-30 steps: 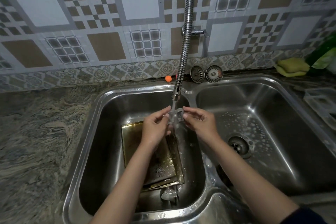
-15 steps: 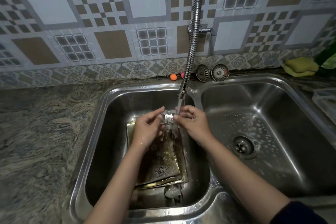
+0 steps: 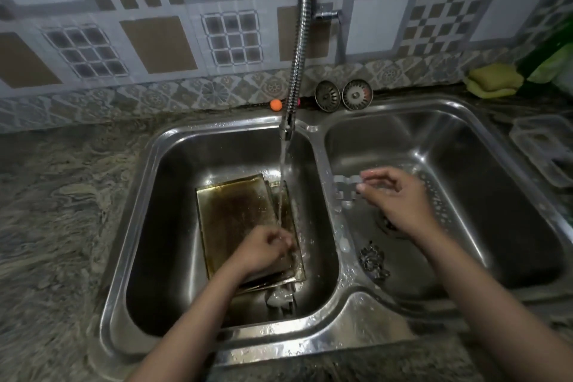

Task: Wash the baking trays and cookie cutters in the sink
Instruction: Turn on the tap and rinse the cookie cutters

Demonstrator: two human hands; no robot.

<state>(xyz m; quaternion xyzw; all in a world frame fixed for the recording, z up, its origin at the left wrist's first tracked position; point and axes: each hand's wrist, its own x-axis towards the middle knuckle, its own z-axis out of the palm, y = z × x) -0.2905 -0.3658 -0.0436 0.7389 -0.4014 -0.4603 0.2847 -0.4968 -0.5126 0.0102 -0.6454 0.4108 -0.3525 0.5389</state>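
Your stacked flat metal baking trays (image 3: 235,220) lie in the left basin of the double steel sink (image 3: 316,341), under the flexible metal tap hose (image 3: 297,56). A spiky metal cookie cutter (image 3: 373,260) lies in the right basin, near the divider. Two round metal strainers (image 3: 341,94) stand behind the sink.
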